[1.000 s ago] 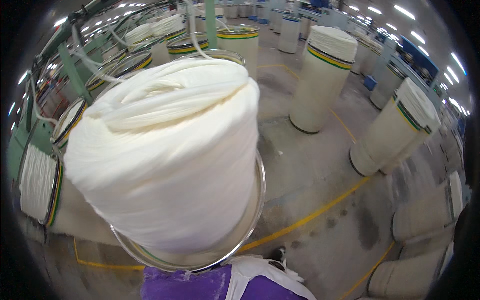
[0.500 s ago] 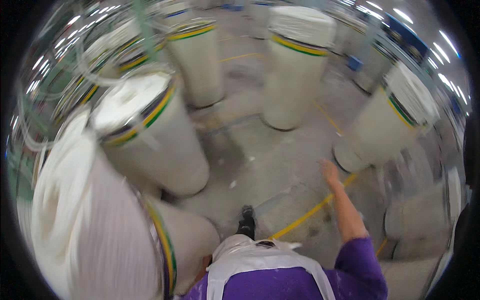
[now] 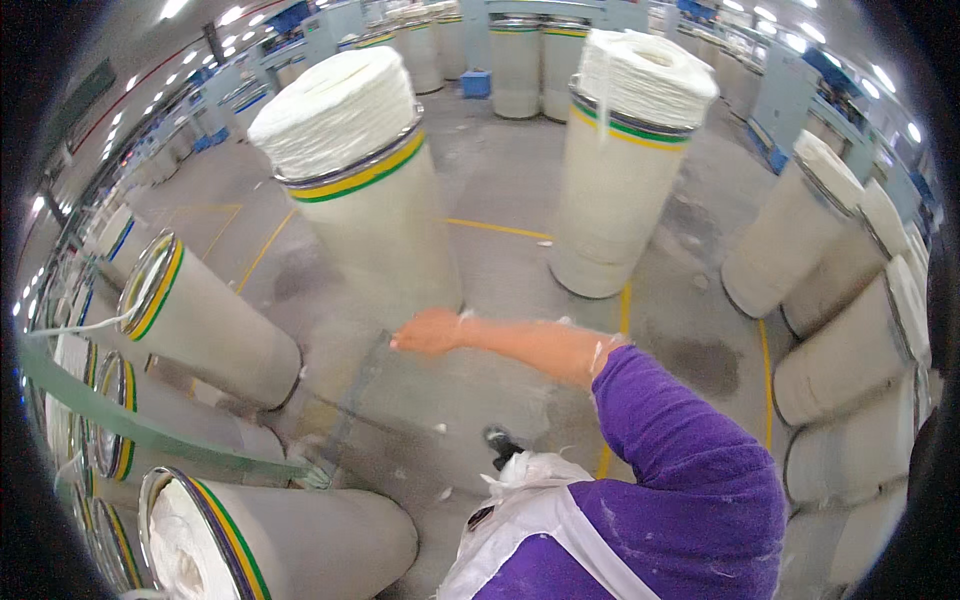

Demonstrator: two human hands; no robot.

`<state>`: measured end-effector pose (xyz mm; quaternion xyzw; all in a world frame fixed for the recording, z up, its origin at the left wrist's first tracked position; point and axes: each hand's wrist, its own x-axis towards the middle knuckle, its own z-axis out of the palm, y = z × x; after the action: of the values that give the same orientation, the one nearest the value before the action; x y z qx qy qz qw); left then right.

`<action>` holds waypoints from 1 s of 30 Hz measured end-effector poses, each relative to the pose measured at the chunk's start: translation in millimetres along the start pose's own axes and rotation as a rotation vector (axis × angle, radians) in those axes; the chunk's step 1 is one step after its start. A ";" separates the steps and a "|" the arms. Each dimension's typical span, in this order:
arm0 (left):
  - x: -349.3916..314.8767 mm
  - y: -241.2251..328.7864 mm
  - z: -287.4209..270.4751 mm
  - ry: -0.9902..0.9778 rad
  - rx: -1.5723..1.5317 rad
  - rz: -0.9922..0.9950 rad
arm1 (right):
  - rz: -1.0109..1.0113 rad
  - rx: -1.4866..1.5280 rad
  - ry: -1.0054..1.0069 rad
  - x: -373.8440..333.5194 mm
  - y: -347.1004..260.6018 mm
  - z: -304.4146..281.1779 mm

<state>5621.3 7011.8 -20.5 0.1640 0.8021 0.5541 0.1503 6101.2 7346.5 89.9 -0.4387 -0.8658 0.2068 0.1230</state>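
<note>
My right hand (image 3: 430,332) is held out in front of my body, its arm crossing toward the left. Its fingers look loosely curled together, with no object showing in them. Behind that hand in the picture, and nearest to it, stands a tall white cylindrical can (image 3: 390,240) with a yellow and green band. A thick coil of white fibre sliver (image 3: 335,110) rises above its rim. To the right is a similar can (image 3: 605,200), also topped with coiled sliver (image 3: 650,75). My left hand is out of the picture.
At lower left lies a can (image 3: 330,535) in view with sliver inside, below a green rail (image 3: 150,420). Another can (image 3: 225,320) stands left. Several filled cans line the right, including one (image 3: 790,240). Yellow lines (image 3: 500,229) mark the floor. A blue box (image 3: 476,84) sits farther back.
The view has turned to the right, so different cans are ahead. My right arm has swung from the right side across my front. The large sliver-draped can at lower left has left the picture.
</note>
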 end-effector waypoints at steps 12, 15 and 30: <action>52.1 82.3 -35.6 0.646 -0.315 -0.199 | -0.244 -0.312 0.381 342.6 120.2 -92.0; 41.3 77.6 -41.7 0.692 -0.286 0.024 | -0.082 -0.544 0.486 415.1 147.6 -108.8; -32.4 101.5 -19.8 0.632 -0.713 -0.118 | 0.158 -0.400 0.533 510.4 187.9 -131.5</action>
<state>5651.9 7015.0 83.5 -0.1201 0.5764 0.8079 -0.0227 5987.7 7892.5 134.7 -0.5585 -0.7900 -0.0801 0.2399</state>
